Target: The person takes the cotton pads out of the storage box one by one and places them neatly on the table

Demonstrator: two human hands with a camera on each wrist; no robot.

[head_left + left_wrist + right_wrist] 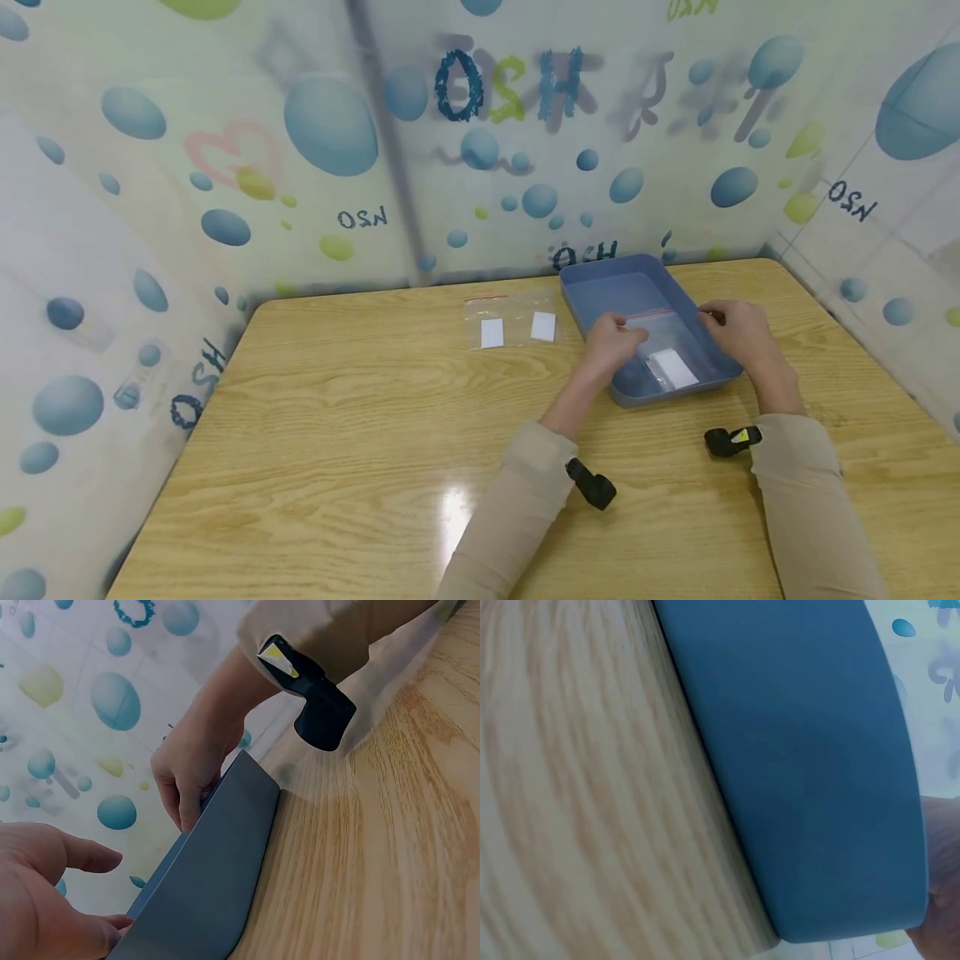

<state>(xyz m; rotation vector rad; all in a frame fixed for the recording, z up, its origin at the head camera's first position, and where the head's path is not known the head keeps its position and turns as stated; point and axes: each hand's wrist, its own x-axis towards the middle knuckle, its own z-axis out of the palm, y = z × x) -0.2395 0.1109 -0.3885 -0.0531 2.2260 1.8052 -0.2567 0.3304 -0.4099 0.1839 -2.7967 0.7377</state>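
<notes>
My left hand point(611, 343) reaches over the left rim of a blue-grey tray point(611, 283). In the left wrist view its thumb point(94, 856) sticks out straight, apart from the fingers low by the rim. Inside the tray lies a clear zip bag point(660, 333) with a red strip along its top and a white label point(675, 367); the left fingertips are close to its upper left. At the right rim is my right hand point(738, 329), its fingers bent down and inward. The tray wall hides its fingertips, so I cannot tell whether they pinch anything.
Left of the tray, clear zip bags point(512, 333) with white labels lie flat on the wooden table point(337, 442). Behind the table's far edge hangs a patterned curtain point(337, 192); similar walls stand at both sides. Black wrist cameras point(592, 483) sit on both sleeves.
</notes>
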